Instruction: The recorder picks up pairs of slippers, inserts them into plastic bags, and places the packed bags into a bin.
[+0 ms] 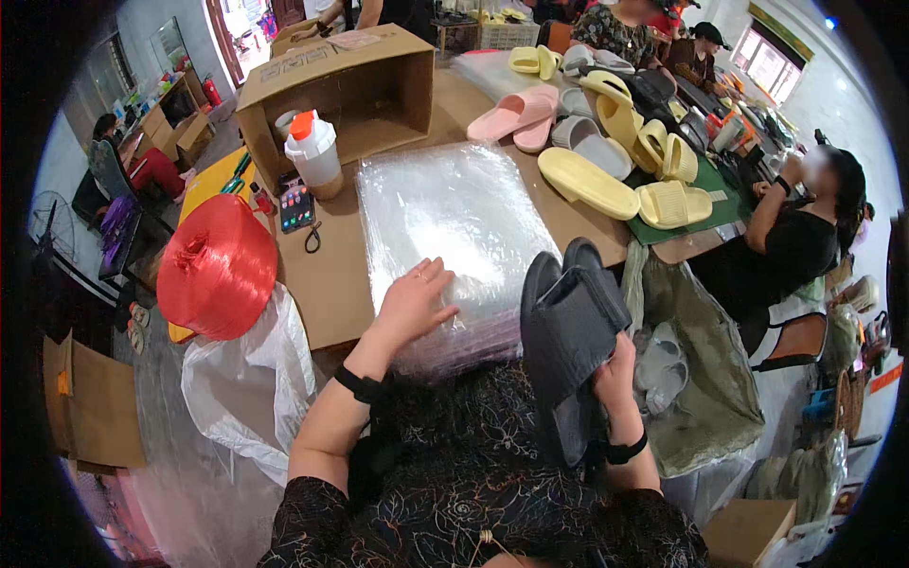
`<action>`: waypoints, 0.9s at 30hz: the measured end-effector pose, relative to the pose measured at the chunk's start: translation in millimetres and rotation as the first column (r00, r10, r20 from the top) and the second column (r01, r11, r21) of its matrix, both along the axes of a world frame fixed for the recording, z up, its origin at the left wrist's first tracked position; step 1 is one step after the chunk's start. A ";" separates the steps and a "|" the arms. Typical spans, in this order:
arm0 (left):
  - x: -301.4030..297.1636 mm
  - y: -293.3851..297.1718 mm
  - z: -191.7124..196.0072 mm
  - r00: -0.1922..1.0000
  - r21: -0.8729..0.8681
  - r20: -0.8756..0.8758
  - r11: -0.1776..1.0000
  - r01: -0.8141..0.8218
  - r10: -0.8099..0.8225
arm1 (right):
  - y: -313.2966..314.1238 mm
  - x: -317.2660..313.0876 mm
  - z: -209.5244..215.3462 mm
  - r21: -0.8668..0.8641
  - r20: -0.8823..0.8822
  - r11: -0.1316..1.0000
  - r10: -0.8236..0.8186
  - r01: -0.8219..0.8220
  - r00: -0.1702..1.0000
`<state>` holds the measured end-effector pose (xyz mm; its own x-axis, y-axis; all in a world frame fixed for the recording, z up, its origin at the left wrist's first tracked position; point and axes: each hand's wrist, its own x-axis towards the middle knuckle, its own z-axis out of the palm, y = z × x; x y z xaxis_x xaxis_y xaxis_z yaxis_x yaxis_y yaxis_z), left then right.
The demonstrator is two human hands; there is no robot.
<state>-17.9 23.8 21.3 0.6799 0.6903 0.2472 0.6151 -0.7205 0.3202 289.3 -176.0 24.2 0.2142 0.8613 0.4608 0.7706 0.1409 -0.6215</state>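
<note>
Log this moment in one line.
left hand: on clear plastic stack | right hand: holding dark slippers | nearby: red roll, yellow slippers

I watch through the left of 2 head-worn fisheye cameras, tilted down and forward over the wearer's chest (473,469). It gives me the left hand (413,301) and right hand (615,374) near, the worktable (329,308) ahead and the room (838,104) well beyond.

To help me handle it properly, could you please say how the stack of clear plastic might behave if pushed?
The stack looks glossy, so its layers may slide. Its rippled surface suggests floppiness. Lying flat, it probably won't tip.
</note>
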 end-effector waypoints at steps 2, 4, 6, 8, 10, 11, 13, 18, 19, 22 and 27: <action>5.0 -2.0 -6.1 0.998 0.089 -0.051 0.995 -0.034 0.039 | 2.2 -19.4 18.8 0.037 -0.039 0.996 0.083 -0.081 0.996; 8.4 -4.1 -4.3 1.000 0.151 -0.009 0.988 -0.018 0.020 | 5.3 -30.8 30.8 -0.065 -0.064 0.961 0.266 -0.270 0.962; 14.5 -4.1 -1.0 0.992 0.092 0.073 0.990 -0.106 0.100 | 10.1 -40.6 34.6 -0.067 -0.122 0.886 0.449 -0.458 0.885; 16.1 -6.8 8.1 0.989 0.095 0.100 0.988 -0.119 0.110 | 15.6 -41.4 23.5 -0.202 -0.066 0.837 0.506 -0.508 0.860; 19.6 -8.0 23.8 0.971 -0.156 0.167 0.977 -0.143 0.169 | 16.8 -38.8 24.3 -0.233 0.013 0.853 0.483 -0.467 0.875; 18.3 -9.3 34.1 0.965 -0.254 0.210 0.962 -0.100 0.155 | 18.0 -38.3 25.4 -0.259 0.097 0.863 0.470 -0.434 0.877; 15.4 -15.3 40.1 0.973 -0.191 0.198 0.978 -0.083 0.121 | 19.1 -38.2 23.8 -0.225 0.172 0.914 0.379 -0.338 0.909; 19.4 -27.5 41.4 0.963 0.013 0.234 0.991 0.136 -0.135 | 29.8 -55.3 27.9 -0.256 0.316 0.938 0.311 -0.235 0.896; 20.6 -32.4 44.6 0.950 -0.140 0.286 0.976 0.169 -0.124 | 35.4 -60.6 28.9 -0.254 0.297 0.939 0.304 -0.232 0.905; 19.2 -33.5 53.6 0.940 -0.095 0.311 0.980 0.177 -0.140 | 59.5 -58.8 18.5 -0.228 0.294 0.964 0.203 -0.138 0.934; 26.3 -45.1 61.0 0.936 -0.095 0.289 0.967 0.238 -0.202 | 94.6 -84.8 17.8 -0.309 0.245 0.946 0.175 -0.094 0.954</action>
<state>8.5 -21.2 82.3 0.7363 0.5689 0.3664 0.3211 -0.7704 0.5508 204.6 -81.4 42.0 -0.0082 0.9778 0.2093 0.8993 0.0987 -0.4260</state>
